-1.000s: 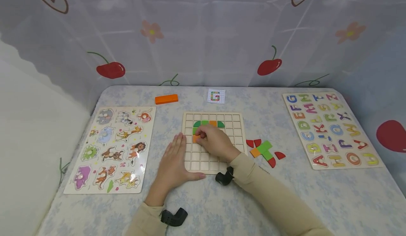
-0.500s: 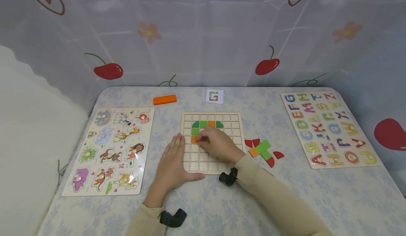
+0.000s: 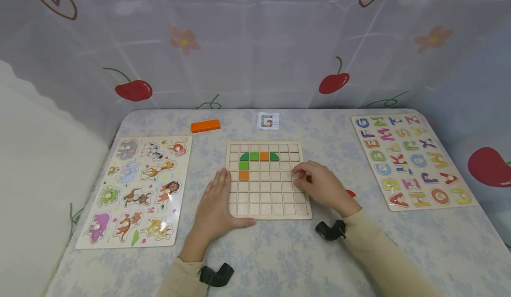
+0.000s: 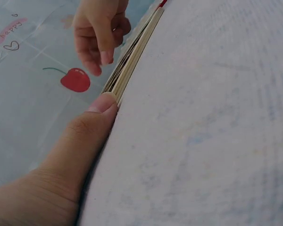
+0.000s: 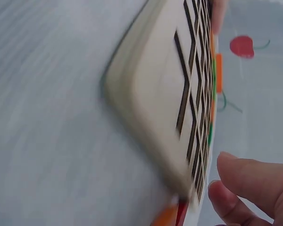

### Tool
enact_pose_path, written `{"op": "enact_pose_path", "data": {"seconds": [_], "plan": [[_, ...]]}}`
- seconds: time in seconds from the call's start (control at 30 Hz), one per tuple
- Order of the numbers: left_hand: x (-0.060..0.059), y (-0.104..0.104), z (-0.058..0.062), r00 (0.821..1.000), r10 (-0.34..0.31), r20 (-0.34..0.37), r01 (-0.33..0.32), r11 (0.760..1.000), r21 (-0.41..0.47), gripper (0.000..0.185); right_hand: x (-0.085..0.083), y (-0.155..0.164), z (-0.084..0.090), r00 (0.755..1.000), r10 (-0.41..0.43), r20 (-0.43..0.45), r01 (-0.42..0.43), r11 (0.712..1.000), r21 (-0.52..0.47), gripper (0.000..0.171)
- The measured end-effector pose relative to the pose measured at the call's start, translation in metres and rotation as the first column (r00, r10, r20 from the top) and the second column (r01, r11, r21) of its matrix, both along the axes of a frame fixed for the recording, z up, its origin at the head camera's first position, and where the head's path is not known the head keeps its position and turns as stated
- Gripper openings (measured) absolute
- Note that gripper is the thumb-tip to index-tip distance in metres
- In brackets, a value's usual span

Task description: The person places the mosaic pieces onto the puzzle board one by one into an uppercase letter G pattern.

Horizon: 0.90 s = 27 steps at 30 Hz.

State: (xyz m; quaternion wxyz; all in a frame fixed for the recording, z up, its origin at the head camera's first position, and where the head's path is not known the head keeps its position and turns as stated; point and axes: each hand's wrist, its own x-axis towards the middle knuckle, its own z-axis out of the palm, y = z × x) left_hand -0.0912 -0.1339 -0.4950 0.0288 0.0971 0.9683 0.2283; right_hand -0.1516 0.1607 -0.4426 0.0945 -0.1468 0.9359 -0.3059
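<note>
A wooden grid board [image 3: 265, 198] lies mid-table in the head view. Several coloured pieces sit in its cells: two dark green quarter circles, a light green square [image 3: 254, 156] and an orange square [image 3: 264, 156] along a row, with another green square [image 3: 244, 166] and orange square [image 3: 243, 176] down the left. My left hand [image 3: 213, 206] rests against the board's left edge, thumb stretched along its front edge. Over the right edge hovers my right hand [image 3: 324, 186], fingers loosely bent. Its thumb [image 5: 254, 176] and forefinger stand apart, holding nothing. Beyond it a red piece [image 3: 351, 193] peeks out; other loose pieces are hidden.
An animal puzzle board [image 3: 133, 190] lies at the left and a letter puzzle board [image 3: 413, 161] at the right. Behind the grid board are a small card [image 3: 268, 121] with a coloured G pattern and an orange block [image 3: 205, 126].
My right hand has left the orange square, which now lies in its cell, and moved right to the board's edge above the loose pieces. The left hand keeps its place.
</note>
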Motion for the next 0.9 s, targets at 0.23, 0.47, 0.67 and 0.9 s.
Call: {"op": "enact_pose_path", "data": {"seconds": [0.23, 0.47, 0.67, 0.9], "plan": [[0.0, 0.0, 0.0, 1.0, -0.003, -0.002, 0.003, 1.0, 0.006, 0.147, 0.012, 0.052, -0.002, 0.994, -0.107, -0.019, 0.109, 0.99, 0.085, 0.026], [-0.001, 0.0, -0.002, 1.0, -0.002, -0.007, 0.002, 1.0, 0.002, 0.147, 0.019, 0.082, -0.006, 0.983, -0.182, -0.025, 0.184, 0.974, 0.135, 0.032], [0.0, 0.0, -0.002, 1.0, 0.0, -0.012, 0.0, 1.0, 0.01, 0.146, 0.019, 0.084, -0.007, 0.982, -0.187, 0.006, 0.185, 0.974, 0.131, 0.037], [-0.001, 0.0, -0.002, 1.0, 0.001, -0.012, -0.001, 1.0, 0.008, 0.146, 0.016, 0.084, -0.008, 0.976, -0.217, 0.026, 0.212, 0.969, 0.125, 0.033]]}}
